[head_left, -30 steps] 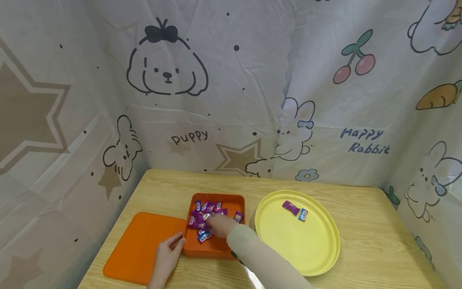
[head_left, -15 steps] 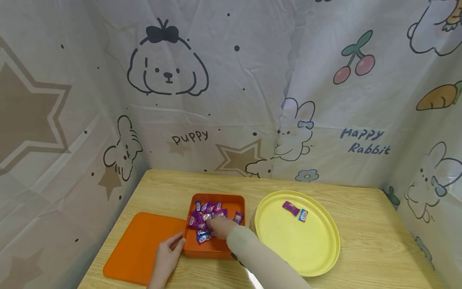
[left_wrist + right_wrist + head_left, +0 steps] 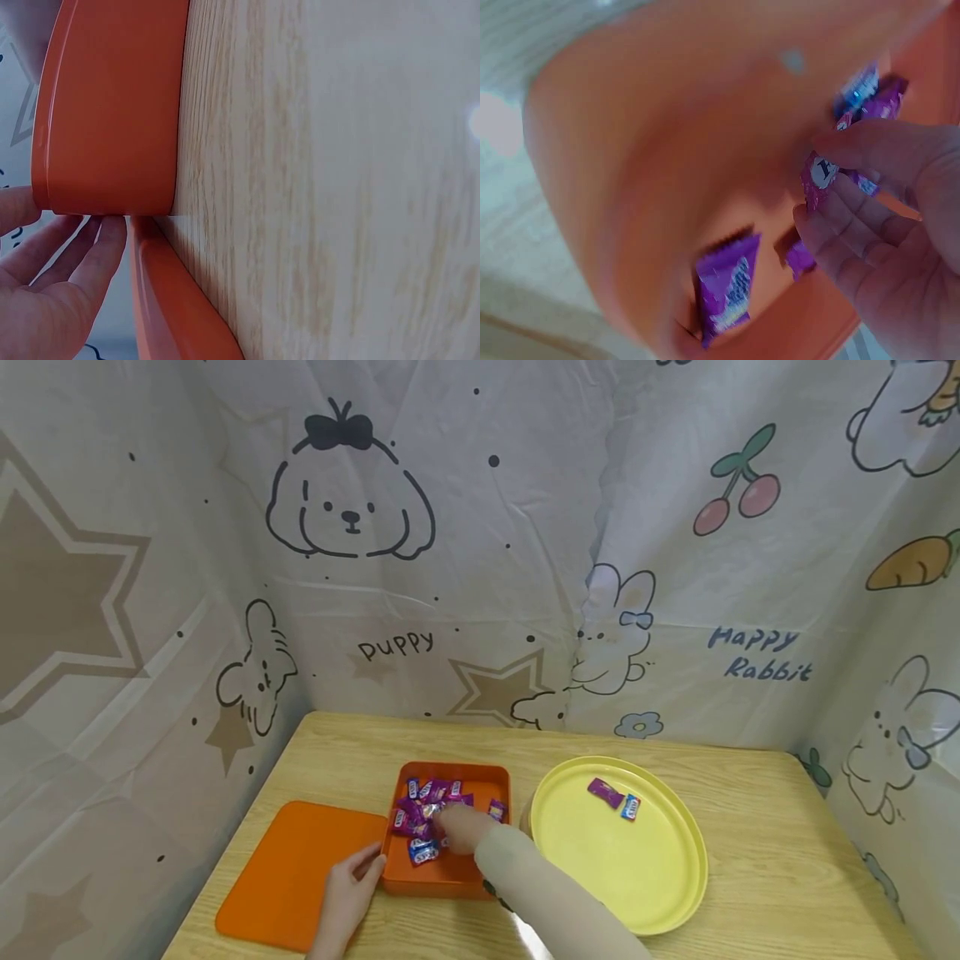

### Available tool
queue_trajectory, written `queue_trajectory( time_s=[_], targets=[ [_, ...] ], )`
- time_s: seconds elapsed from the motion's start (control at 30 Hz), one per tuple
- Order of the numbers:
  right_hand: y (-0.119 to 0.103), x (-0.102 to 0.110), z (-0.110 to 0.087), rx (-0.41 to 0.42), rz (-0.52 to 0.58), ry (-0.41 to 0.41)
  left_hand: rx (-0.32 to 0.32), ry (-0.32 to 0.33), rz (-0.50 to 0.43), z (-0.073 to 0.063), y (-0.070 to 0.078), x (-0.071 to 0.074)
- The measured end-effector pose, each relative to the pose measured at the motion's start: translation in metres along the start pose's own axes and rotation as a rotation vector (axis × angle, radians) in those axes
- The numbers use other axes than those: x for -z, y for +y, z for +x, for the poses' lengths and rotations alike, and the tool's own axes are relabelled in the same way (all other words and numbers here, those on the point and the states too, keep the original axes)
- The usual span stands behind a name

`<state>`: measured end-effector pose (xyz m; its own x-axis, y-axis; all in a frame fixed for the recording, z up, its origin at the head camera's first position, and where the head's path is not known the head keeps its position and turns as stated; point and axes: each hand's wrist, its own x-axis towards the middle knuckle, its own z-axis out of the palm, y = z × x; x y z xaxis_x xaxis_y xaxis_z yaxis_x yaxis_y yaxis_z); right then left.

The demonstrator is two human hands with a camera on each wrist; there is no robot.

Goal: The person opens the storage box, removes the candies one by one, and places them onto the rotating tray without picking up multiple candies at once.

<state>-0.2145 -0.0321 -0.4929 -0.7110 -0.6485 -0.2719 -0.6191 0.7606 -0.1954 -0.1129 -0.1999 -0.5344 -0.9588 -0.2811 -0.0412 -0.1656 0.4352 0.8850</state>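
Observation:
In the head view, an orange box [image 3: 431,888] holds several wrapped candies [image 3: 423,852] in purple, pink and blue. My left hand [image 3: 350,887] rests its fingertips against the box's left wall; in the left wrist view those fingers [image 3: 101,259] are nearly straight and touch the outer side near a corner. My right hand [image 3: 463,828] reaches down into the box. Seen from the right wrist, its thumb and fingers pinch a small candy in a pink wrapper [image 3: 821,174]. A purple-wrapped candy [image 3: 729,289] lies on the box floor nearby.
Left of the box lies a flat orange lid [image 3: 292,868]. On the right stands a round yellow tray [image 3: 622,868] with a purple candy [image 3: 605,792] and a blue-and-white candy [image 3: 630,807]. Everything sits on a wooden table [image 3: 765,852]; printed curtains [image 3: 480,568] enclose its back and sides.
My right hand stays inside the box and shifts only slightly among the candies, where a blue one has moved a little. The left hand has kept its place.

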Motion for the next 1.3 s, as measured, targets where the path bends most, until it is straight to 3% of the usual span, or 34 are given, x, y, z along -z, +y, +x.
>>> queue_trajectory(
  time_s=[0.17,0.33,0.6,0.93,1.1,1.3],
  targets=[
    [0.008,0.011,-0.002,0.019,0.02,0.049,0.007,-0.003,0.007,0.0,0.0,0.0],
    [0.018,0.023,-0.007,-0.023,0.085,0.073,0.017,-0.002,-0.011,0.001,-0.001,-0.001],
    [0.046,0.037,-0.024,0.076,0.126,0.187,0.035,-0.004,-0.001,0.002,-0.001,-0.003],
    [0.099,0.027,-0.046,0.049,0.304,0.319,0.028,-0.01,0.001,0.001,-0.002,-0.003],
    [0.126,0.02,-0.059,0.045,0.32,0.422,0.021,-0.005,-0.007,0.0,-0.001,-0.002],
    [0.153,0.005,-0.071,-0.059,0.352,0.492,0.006,0.0,-0.01,0.001,-0.003,-0.002]
  ],
)
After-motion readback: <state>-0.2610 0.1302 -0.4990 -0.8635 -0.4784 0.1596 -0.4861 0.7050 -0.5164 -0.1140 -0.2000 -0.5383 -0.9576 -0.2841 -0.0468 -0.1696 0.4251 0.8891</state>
